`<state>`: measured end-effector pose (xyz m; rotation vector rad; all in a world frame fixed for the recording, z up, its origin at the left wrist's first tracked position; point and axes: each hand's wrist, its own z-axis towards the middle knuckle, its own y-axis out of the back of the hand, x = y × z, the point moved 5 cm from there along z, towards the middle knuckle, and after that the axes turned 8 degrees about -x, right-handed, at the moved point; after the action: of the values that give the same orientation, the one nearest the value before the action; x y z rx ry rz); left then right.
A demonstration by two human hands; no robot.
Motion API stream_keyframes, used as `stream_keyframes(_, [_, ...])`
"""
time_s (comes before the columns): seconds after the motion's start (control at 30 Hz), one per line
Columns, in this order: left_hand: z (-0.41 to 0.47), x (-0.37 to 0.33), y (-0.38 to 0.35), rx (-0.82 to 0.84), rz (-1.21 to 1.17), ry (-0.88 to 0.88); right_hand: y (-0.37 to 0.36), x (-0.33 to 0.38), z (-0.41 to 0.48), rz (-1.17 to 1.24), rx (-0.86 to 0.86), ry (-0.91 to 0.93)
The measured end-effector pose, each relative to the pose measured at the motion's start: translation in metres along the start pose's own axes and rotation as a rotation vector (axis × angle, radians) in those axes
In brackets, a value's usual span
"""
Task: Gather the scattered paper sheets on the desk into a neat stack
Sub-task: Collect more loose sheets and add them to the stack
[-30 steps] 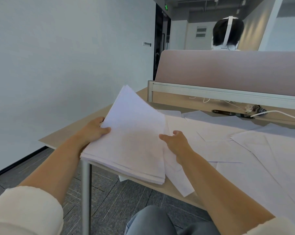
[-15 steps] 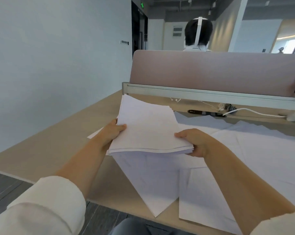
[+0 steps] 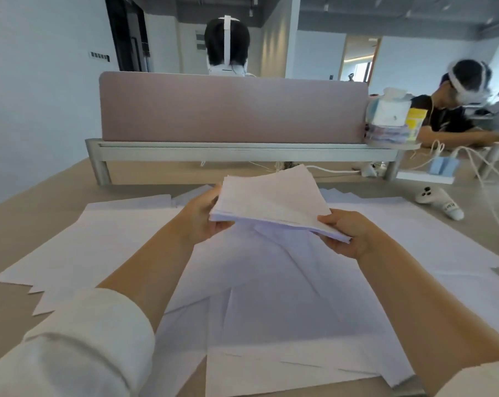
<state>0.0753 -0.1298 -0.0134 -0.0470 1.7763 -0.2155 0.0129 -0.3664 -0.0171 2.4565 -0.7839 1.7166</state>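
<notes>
Beige desk (image 3: 42,202) lies under loose sheets (image 3: 271,305) from nine to three o'clock; I hold the stack (image 3: 271,199) above centre, left hand (image 3: 202,219) gripping its nine o'clock edge, right hand (image 3: 348,233) its four o'clock corner; I judge the paper light, floppy and slippery, best pinched at opposite edges.

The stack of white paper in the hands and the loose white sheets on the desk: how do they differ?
The stack of white paper sheets is held off the beige desk by the left hand and right hand; the loose white sheets lie flat on it. The stack is gathered, edges roughly aligned; the loose sheets spread overlapping at varied angles. Both are plain white paper.
</notes>
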Motion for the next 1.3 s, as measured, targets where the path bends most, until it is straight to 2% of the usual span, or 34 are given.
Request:
stream_keyframes(0.1, [0.004, 0.003, -0.033, 0.047, -0.088, 0.054, 0.037, 0.003, 0.004, 0.21, -0.117, -0.014])
stream_keyframes(0.2, [0.004, 0.007, -0.069, 0.108, -0.065, 0.057, 0.068, 0.003, 0.006, 0.342, -0.275, 0.033])
stream_keyframes(0.27, [0.003, 0.012, -0.088, 0.087, -0.051, 0.065, 0.084, -0.001, 0.009, 0.407, -0.36, 0.082])
stream_keyframes(0.5, [0.009, 0.045, -0.135, 0.073, 0.158, 0.14, 0.094, -0.026, 0.021, 0.511, -0.482, 0.114])
stream_keyframes(0.67, [0.018, 0.063, -0.148, -0.005, 0.092, 0.231, 0.083, -0.044, 0.027, 0.557, -0.47, 0.039])
stream_keyframes(0.93, [0.03, 0.076, -0.142, -0.069, 0.037, 0.265, 0.079, -0.043, 0.03, 0.564, -0.437, 0.052])
stream_keyframes(1.17, [0.03, 0.077, -0.14, 0.006, -0.082, 0.327, 0.076, -0.036, 0.006, 0.46, -0.356, -0.029])
stream_keyframes(1.3, [0.029, 0.079, -0.148, 0.032, 0.025, 0.289, 0.081, -0.039, 0.007, 0.345, -0.282, -0.068])
